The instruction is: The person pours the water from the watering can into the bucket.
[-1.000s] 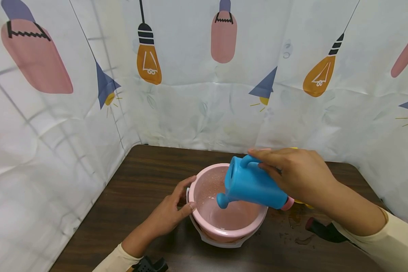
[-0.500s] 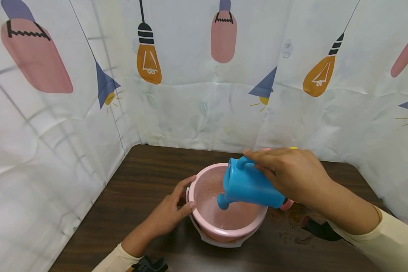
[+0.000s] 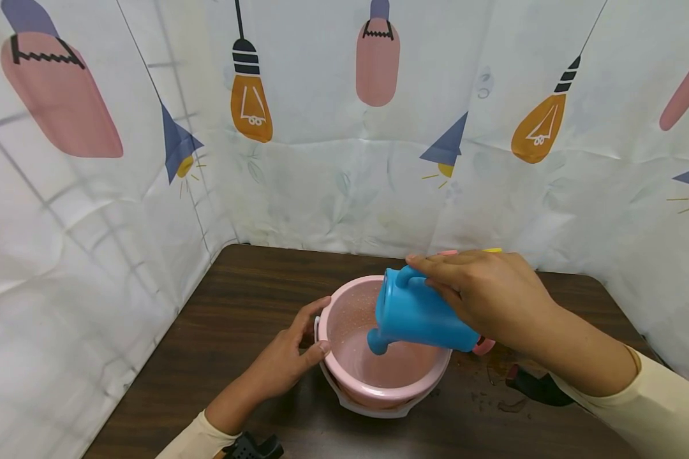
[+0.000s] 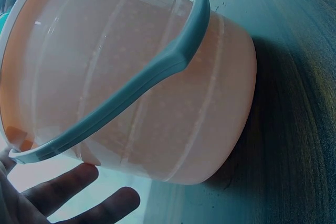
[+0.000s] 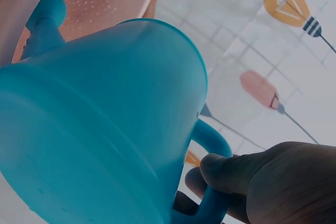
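Note:
My right hand (image 3: 488,287) grips the handle of a blue toy watering can (image 3: 425,312), thumb and fingers round it in the right wrist view. The can is tipped left over a pink bucket (image 3: 390,389), its round spout head inside the bucket's opening. No stream from the spout can be made out. Droplets cling to the bucket's inner wall. My left hand (image 3: 295,350) holds the bucket's left rim, thumb on the rim. In the left wrist view, two fingers (image 4: 68,182) stretch along the outside, below the hanging handle (image 4: 152,74); the bucket stands upright.
Small puddles (image 3: 511,405) wet the dark wooden table (image 3: 247,280) right of the bucket. Pink (image 3: 484,346) and yellow (image 3: 492,250) parts of other things show behind the can and right hand, mostly hidden. A printed white sheet (image 3: 321,191) encloses the table's back and left.
My right hand has shifted slightly left with the watering can, which stays tipped over the bucket. My left hand and the bucket have not moved.

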Motion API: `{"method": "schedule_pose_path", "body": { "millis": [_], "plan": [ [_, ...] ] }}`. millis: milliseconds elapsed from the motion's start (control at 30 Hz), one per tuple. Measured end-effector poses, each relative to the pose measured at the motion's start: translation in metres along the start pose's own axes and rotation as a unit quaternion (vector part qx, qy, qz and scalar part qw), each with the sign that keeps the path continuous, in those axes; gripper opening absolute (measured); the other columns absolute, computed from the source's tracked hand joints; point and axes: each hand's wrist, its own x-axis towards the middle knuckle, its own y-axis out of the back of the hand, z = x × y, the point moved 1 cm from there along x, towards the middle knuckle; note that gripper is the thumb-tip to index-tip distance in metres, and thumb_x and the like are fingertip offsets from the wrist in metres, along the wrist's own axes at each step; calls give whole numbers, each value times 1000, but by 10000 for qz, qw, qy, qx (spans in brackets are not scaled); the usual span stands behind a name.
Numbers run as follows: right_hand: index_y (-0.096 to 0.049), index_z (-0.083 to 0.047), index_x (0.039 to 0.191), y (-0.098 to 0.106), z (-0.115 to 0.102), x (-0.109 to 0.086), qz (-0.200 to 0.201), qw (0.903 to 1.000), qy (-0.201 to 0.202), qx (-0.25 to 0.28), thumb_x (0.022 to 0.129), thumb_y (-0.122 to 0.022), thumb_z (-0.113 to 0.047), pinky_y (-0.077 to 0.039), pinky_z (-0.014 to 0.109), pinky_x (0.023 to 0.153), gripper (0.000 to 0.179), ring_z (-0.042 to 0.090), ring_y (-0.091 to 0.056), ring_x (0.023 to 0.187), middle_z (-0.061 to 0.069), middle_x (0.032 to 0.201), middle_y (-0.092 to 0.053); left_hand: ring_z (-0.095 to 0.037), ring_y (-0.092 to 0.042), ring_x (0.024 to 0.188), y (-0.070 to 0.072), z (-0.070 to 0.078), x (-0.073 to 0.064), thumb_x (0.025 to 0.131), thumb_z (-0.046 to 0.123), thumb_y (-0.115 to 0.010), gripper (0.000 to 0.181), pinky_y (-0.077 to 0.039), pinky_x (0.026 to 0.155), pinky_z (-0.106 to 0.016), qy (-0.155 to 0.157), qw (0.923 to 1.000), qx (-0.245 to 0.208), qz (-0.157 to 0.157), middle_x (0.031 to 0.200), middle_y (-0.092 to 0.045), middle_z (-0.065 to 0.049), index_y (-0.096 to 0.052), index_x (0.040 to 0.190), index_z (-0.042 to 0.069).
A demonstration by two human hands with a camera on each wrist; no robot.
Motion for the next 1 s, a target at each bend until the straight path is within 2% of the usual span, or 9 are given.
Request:
{"method": "schedule_pose_path", "body": {
  "millis": [367, 667, 800, 900, 1000],
  "plan": [
    [-72, -27, 132, 0, -1, 0, 81, 9999, 60, 29, 89, -79, -12, -50, 40, 52, 46, 23, -74, 95, 4, 108, -77, -15, -64, 106, 0, 1, 0, 103, 36, -56, 65, -51, 87, -41, -37, 10000, -21, 10, 118, -65, -2, -24, 159, 36],
    [-73, -27, 131, 1, 2, -5, 201, 9997, -133, -9, 86, -81, -10, -40, 31, 46, 49, 21, -73, 87, 0, 101, -77, -15, -64, 105, 0, 0, -1, 103, 36, -56, 65, -51, 87, -40, -30, 10000, -57, 17, 119, -65, -4, -23, 159, 37],
    [-76, -26, 126, 2, 6, -11, 475, 9987, -172, 36, 81, -84, -10, -35, 28, 44, 49, 16, -67, 72, -3, 92, -76, -14, -64, 105, 0, -1, -2, 103, 35, -56, 65, -51, 87, -40, -62, 10000, -62, 30, 119, -65, -5, -23, 159, 36],
    [-76, -24, 125, 2, 10, -17, 660, 9975, -224, 89, 77, -87, -9, -34, 27, 44, 51, 14, -63, 65, -2, 91, -76, -15, -65, 104, 0, 0, -2, 103, 35, -55, 65, -51, 87, -40, -64, 10000, -61, 40, 120, -66, -5, -23, 160, 36],
    [-75, -22, 128, 4, 13, -23, 714, 9971, -248, 72, 74, -89, -8, -41, 29, 46, 58, 15, -66, 68, 1, 94, -76, -15, -65, 104, 0, 0, -1, 103, 36, -55, 65, -51, 86, -40, -45, 10000, -26, 58, 121, -66, -5, -23, 160, 36]
  ]
}}
